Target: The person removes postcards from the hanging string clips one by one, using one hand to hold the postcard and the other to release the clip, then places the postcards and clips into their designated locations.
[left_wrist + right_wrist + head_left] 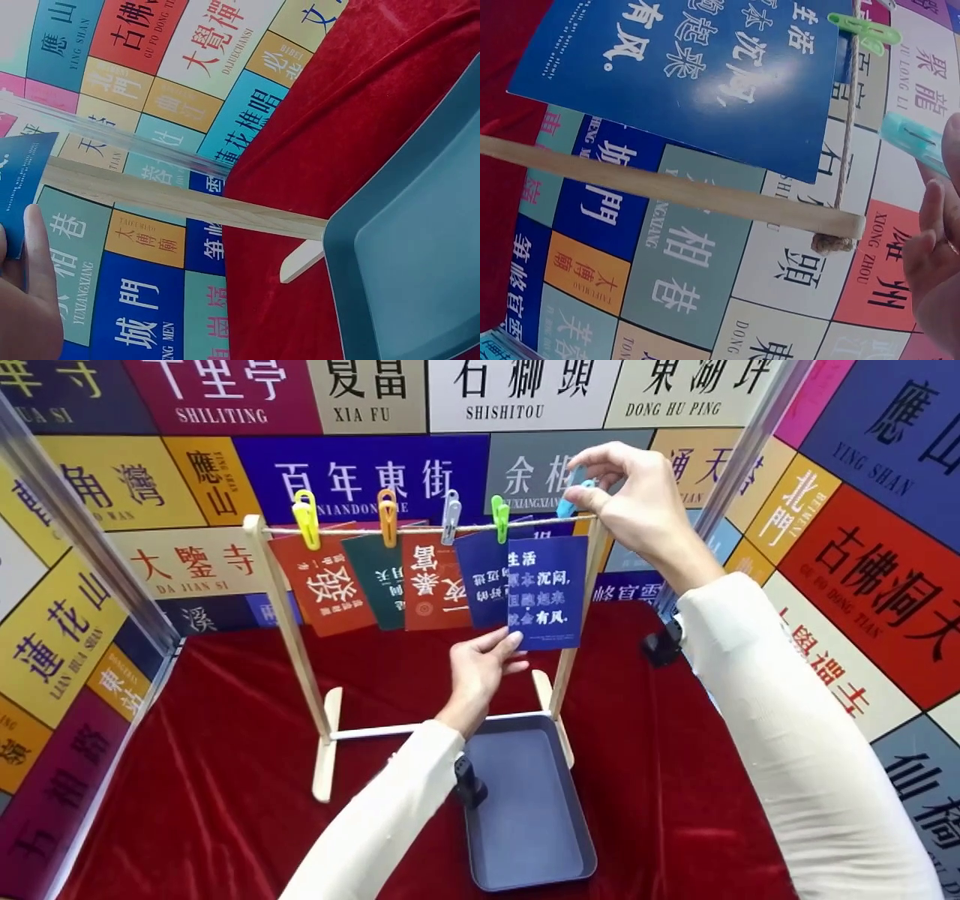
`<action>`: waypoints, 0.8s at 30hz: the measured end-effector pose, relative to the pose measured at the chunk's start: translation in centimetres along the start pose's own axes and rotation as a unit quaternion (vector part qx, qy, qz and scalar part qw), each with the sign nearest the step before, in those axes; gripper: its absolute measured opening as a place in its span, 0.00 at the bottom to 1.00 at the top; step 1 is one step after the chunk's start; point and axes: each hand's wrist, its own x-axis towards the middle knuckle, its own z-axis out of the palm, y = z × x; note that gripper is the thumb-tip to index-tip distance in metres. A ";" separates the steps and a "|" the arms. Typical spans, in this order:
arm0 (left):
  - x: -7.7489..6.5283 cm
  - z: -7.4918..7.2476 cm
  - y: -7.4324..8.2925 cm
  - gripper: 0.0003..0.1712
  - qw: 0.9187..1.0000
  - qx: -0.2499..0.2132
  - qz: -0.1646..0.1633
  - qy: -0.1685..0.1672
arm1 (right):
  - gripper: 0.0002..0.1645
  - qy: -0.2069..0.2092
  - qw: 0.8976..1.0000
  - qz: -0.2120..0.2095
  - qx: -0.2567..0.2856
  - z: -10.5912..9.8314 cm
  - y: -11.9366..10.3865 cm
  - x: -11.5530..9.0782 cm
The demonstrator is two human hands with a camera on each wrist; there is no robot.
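My left hand pinches the lower left corner of a blue card with white Chinese characters. The card is held upright just below the rope, with its top edge not under a clip. My right hand grips a light blue clothespin at the rope's right end; in the right wrist view the clothespin stands apart from the rope. A green clothespin pegs another blue card, partly covered by the held one. Only fingers of the left hand show in the left wrist view.
Yellow, orange and grey clothespins sit along the rope above red and green cards. The rope spans a wooden stand on red cloth. A grey tray lies in front; printed panels enclose the area.
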 end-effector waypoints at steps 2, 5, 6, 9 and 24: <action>-0.1 -0.1 0.1 0.19 1.000 0.000 -0.004 -0.002 | 0.23 -0.004 1.000 0.002 0.010 0.1 0.0 -0.1; -0.2 -0.4 0.1 0.19 1.000 -0.001 -0.004 -0.002 | 0.27 -0.015 1.000 0.011 0.010 -0.1 0.0 -0.3; -0.2 -0.5 0.0 0.19 1.000 -0.002 -0.004 -0.002 | 0.28 -0.019 1.000 0.015 0.013 -0.1 0.1 -0.3; -0.4 -0.8 -0.2 0.19 1.000 -0.004 -0.002 0.000 | 0.31 -0.026 0.999 0.023 0.023 -0.3 0.2 -0.4; -0.7 -2.4 -0.8 0.20 1.000 -0.010 0.020 0.008 | 0.28 -0.014 0.993 0.039 0.107 0.1 1.1 -1.6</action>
